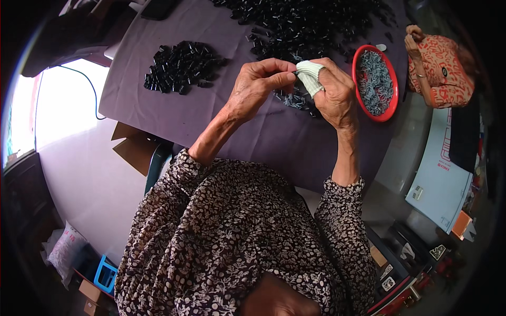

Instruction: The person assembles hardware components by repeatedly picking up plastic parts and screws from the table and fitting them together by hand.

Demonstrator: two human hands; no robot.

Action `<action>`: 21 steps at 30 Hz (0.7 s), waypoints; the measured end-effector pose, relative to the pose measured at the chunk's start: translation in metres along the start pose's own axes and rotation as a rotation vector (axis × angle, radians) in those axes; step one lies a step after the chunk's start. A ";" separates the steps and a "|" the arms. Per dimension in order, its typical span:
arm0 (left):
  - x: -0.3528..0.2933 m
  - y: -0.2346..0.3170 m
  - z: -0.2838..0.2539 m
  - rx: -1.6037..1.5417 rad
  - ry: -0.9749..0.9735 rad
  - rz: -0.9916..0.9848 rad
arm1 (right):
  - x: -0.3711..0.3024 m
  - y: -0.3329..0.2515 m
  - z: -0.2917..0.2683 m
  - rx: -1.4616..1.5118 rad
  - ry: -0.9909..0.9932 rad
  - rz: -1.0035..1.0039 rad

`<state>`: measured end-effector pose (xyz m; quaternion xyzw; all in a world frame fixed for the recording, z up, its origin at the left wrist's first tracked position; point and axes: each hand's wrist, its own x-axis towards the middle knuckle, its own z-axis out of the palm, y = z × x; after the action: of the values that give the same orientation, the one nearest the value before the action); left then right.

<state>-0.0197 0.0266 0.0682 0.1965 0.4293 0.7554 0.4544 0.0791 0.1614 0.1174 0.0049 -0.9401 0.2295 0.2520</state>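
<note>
"Where's the small dark piece?"

"Above the table, in from its near edge, pinched between the thumb and forefinger of the left hand. That grip is narrow."

"And the right hand?"

"Closed on a pale ribbed cloth, just beside the left fingertips. The cloth hides its fingertips, so I can't tell whether they hold the piece too."

"What lies around them?"

"A loose grey clump under the hands. A large black heap spreads toward the far edge, and a smaller black pile lies toward the left edge."

"And at the right edge?"

"A red bowl full of thin grey pieces."
</note>
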 end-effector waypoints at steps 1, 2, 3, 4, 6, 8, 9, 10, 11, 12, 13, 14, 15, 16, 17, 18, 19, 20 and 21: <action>-0.001 0.001 0.000 0.029 0.007 0.005 | -0.001 0.000 0.001 0.002 -0.001 -0.004; -0.001 0.002 0.001 0.057 0.015 0.011 | -0.002 0.000 0.002 0.092 0.011 0.075; -0.001 0.003 0.002 0.057 0.015 0.015 | -0.002 0.001 0.002 0.178 0.024 0.153; -0.002 0.004 0.003 0.032 -0.003 0.010 | -0.005 0.003 0.003 0.177 0.024 0.149; -0.001 0.004 0.005 0.007 -0.021 0.007 | -0.013 0.012 0.009 0.546 0.097 0.252; -0.001 0.003 0.008 -0.097 -0.047 -0.047 | -0.019 0.018 0.018 0.621 0.127 0.250; 0.000 0.002 0.008 -0.096 -0.044 -0.044 | -0.019 0.017 0.022 0.723 0.152 0.279; 0.000 -0.001 0.007 -0.168 -0.042 -0.062 | -0.019 0.016 0.025 0.824 0.176 0.308; 0.000 -0.002 0.007 -0.240 -0.040 -0.080 | -0.018 0.013 0.026 0.826 0.174 0.306; 0.000 -0.002 0.007 -0.241 -0.039 -0.077 | -0.017 0.008 0.026 0.914 0.183 0.325; 0.000 -0.002 0.007 -0.276 -0.046 -0.097 | -0.017 0.005 0.026 1.001 0.191 0.345; 0.000 -0.001 0.008 -0.311 -0.054 -0.117 | -0.016 0.003 0.027 1.002 0.188 0.343; 0.000 -0.002 0.008 -0.312 -0.053 -0.115 | -0.016 0.002 0.028 1.043 0.195 0.367; 0.001 -0.002 0.008 -0.381 -0.076 -0.155 | -0.016 0.001 0.029 1.085 0.203 0.390; 0.001 -0.002 0.009 -0.450 -0.099 -0.196 | -0.016 0.001 0.030 1.084 0.202 0.390; 0.001 -0.002 0.007 -0.450 -0.098 -0.194 | -0.017 0.001 0.031 1.062 0.193 0.408; 0.002 -0.003 0.005 -0.479 -0.111 -0.219 | -0.017 0.001 0.031 1.040 0.185 0.426; 0.003 -0.003 0.004 -0.508 -0.124 -0.244 | -0.017 0.002 0.032 1.040 0.184 0.425; 0.002 -0.002 0.005 -0.508 -0.121 -0.240 | -0.017 0.003 0.033 1.023 0.194 0.401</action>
<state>-0.0166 0.0312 0.0689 0.0690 0.2186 0.7663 0.6002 0.0782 0.1475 0.0827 -0.0735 -0.6637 0.6995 0.2544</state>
